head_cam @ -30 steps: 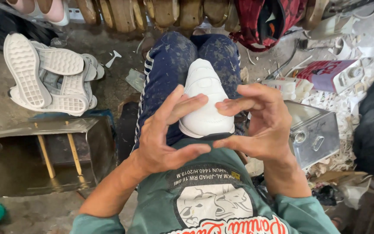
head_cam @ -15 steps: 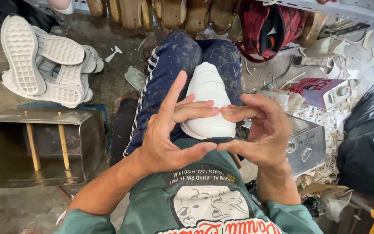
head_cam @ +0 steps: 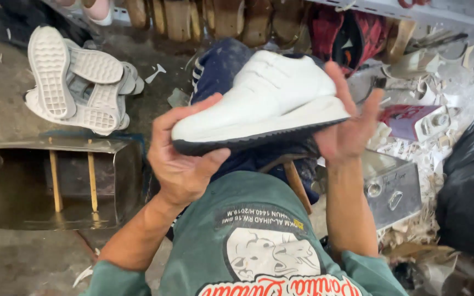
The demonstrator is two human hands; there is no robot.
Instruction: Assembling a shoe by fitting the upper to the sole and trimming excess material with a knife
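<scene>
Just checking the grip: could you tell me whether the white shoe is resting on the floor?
No, the white shoe is lifted between the left hand and right hand, above the lap.

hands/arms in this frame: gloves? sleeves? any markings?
No gloves: the left hand and right hand are bare, with no rings or watch visible. Forearms are bare too; teal-green sleeves are pushed up to about the elbows. They belong to a teal-green shirt with a printed chest graphic.
</scene>
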